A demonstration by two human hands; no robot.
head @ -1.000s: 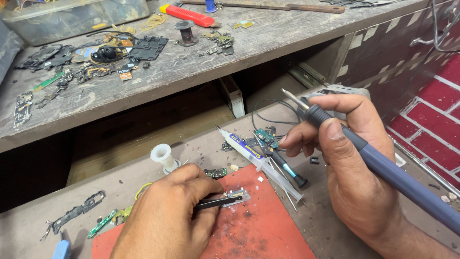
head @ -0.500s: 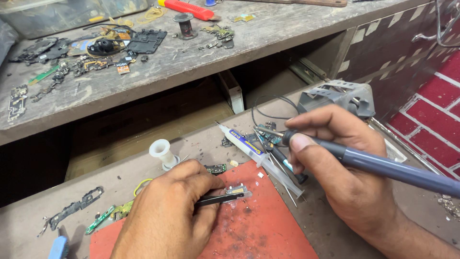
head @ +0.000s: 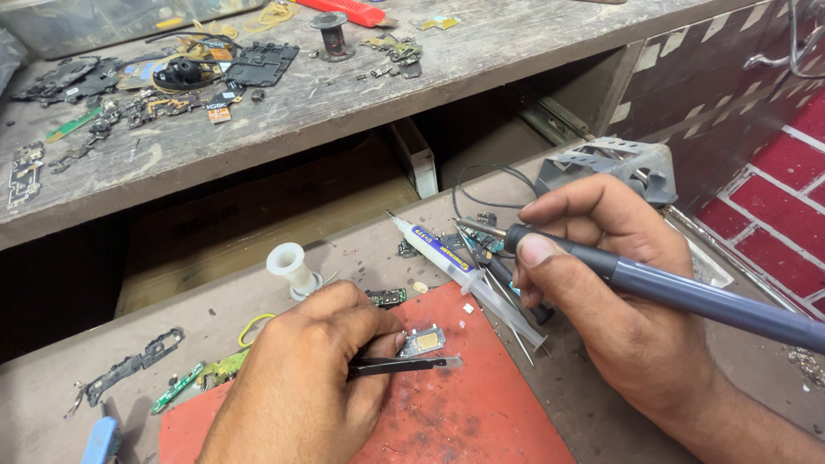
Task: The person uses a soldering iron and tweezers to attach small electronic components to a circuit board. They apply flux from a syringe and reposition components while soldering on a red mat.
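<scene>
Our right hand [head: 619,301], gripping the soldering iron [head: 653,283], has lowered its tip toward the small chip [head: 421,341]; our left hand [head: 301,378] pinches tweezers [head: 404,365] on the red mat [head: 481,412].

Open red mat [head: 481,404] right of the tweezers [head: 404,365] and small chip [head: 421,341]. Blocked beyond by a syringe [head: 464,275] lying slantwise, a white spool [head: 288,266] at the mat's far-left corner, scattered board scraps [head: 129,374] on the left. Overhung by a cluttered shelf [head: 344,94]. Metal stand [head: 601,163] far right.
</scene>
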